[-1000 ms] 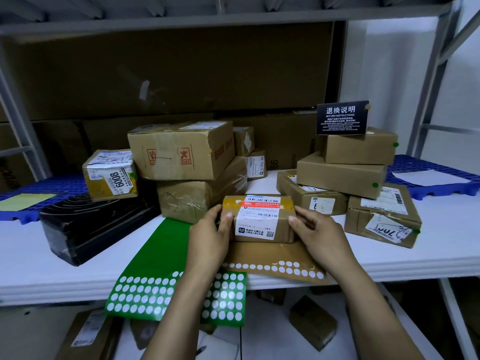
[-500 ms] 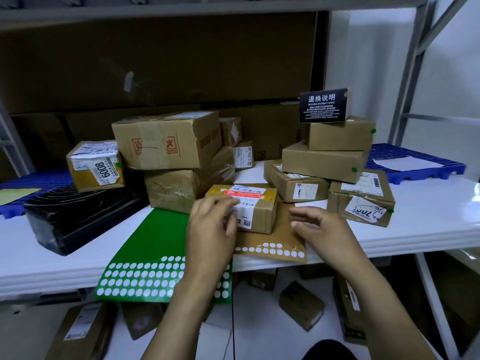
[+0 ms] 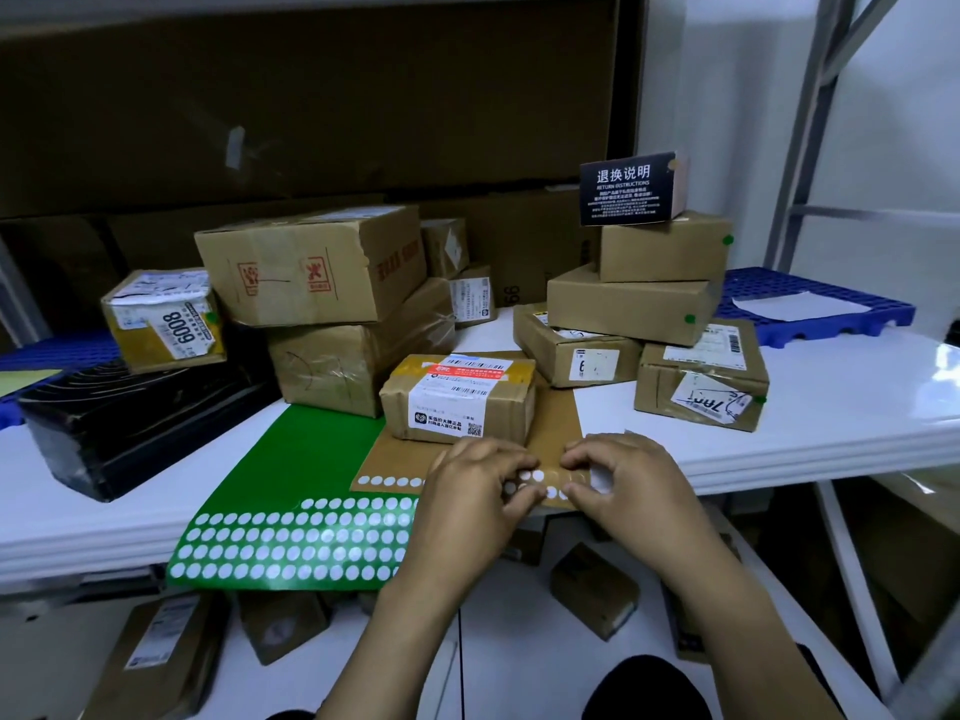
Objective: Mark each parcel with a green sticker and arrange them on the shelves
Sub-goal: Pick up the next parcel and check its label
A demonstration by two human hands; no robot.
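Head view: labelled parcel [image 3: 457,402] sits on brown sheet [image 3: 558,428] on white shelf [image 3: 831,407], just behind both hands. Left hand [image 3: 467,498]: fingers curled, tips on brown sheet's near row of white dots; whether anything is held, cannot tell. Right hand [image 3: 628,491]: fingers curled, thumb and forefinger pinching brown sheet's near edge. Green sheet [image 3: 301,459] lies just left, overhanging shelf edge.
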